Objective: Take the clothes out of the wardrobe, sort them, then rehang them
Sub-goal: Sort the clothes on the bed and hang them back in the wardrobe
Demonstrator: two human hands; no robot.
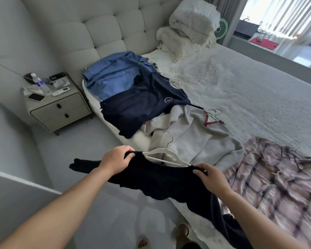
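I hold a dark navy garment (162, 184) by its shoulders over the near edge of the bed (250, 87). My left hand (115, 159) grips its left shoulder and my right hand (211, 177) grips its right shoulder. A white hanger (166, 154) sits in the neckline, hook up. On the bed lie blue shirts (111, 76), a navy shirt with a round logo (142, 105), a grey sweatshirt (196, 139) and a plaid shirt (275, 184), some with hangers still in them.
A nightstand (59, 112) stands left of the bed with a water bottle (40, 83), a phone (36, 97) and small items. Folded white bedding (188, 27) is piled at the tufted headboard. A window ledge runs along the far right. My feet show at the bottom.
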